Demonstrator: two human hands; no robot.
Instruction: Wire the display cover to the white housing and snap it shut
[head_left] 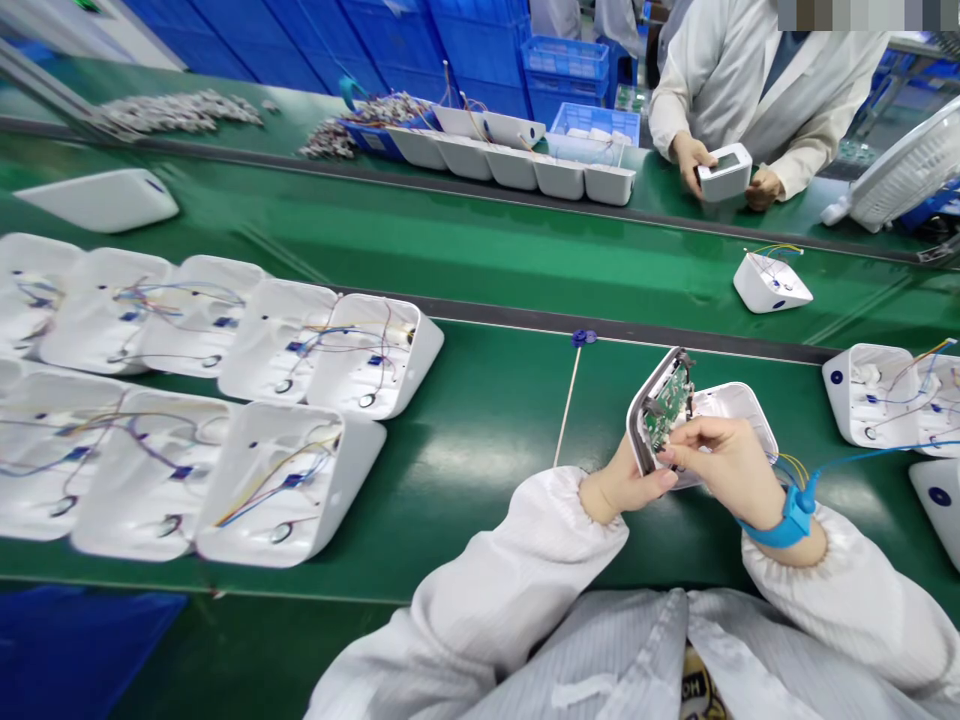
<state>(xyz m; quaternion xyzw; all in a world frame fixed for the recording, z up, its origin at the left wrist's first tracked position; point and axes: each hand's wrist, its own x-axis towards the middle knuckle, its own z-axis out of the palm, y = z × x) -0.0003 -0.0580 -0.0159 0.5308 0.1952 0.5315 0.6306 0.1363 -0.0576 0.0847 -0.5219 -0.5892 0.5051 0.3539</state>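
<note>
My left hand [626,482] grips a white-framed panel, its green circuit board [670,402] facing right. The panel is tilted up above the bench. My right hand [724,462] has thumb and forefinger pinched at the board's lower edge; whatever is between the fingertips is too small to make out. A blue wrist strap [780,525] with a cord circles my right wrist. Behind that hand sits an open white housing [739,405], partly hidden, and yellow wires [793,468] show beside it.
White housings with wires [262,490] stand in two rows at left; more housings [870,395] are at right. One housing [771,282] lies on the green belt [525,250]. Across it, a co-worker [757,100] holds a white device [726,172] near a white fan [904,160].
</note>
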